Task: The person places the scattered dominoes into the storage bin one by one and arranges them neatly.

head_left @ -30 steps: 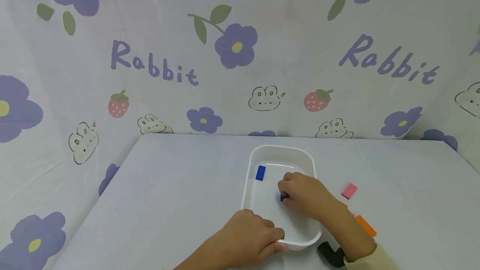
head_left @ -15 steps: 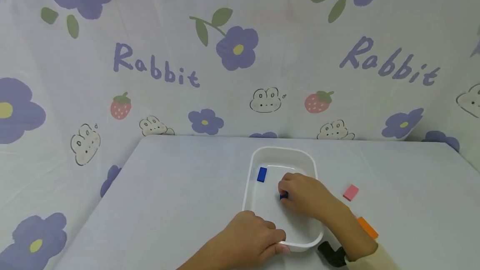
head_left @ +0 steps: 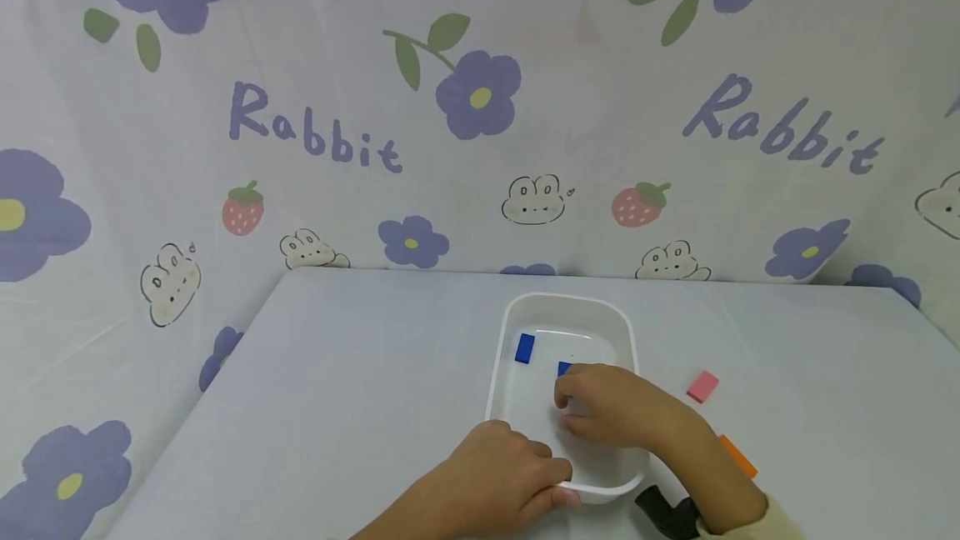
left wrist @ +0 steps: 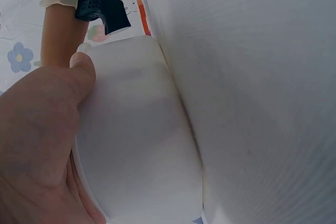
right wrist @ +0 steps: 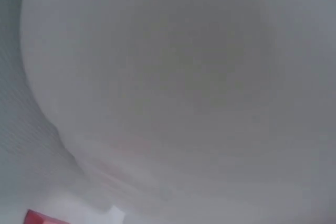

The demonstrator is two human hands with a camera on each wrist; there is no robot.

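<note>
A white plastic tray (head_left: 492,382) stands on the table, its outer wall (left wrist: 136,124) filling much of the left wrist view. My left hand (head_left: 502,473) grips its near rim, thumb outside and fingers over the edge. Inside, one small blue block (head_left: 525,348) lies near the far left corner. A second blue block (head_left: 564,368) is on the tray floor, partly hidden behind my right hand (head_left: 618,407). The thumb and forefinger of that hand are parted, with no block seen between them. The right wrist view shows mostly blurred white tray wall.
Right of the tray lie a pink block (head_left: 702,387) and an orange block (head_left: 738,457), the latter partly covered by the right forearm. A black curved mount (head_left: 667,513) is on the right wrist. Behind the table hangs a rabbit-and-flower cloth (head_left: 450,173).
My right hand held the second blue block earlier; it has let go and drawn slightly nearer, and the block now shows beyond the fingers. The left hand keeps its grip.
</note>
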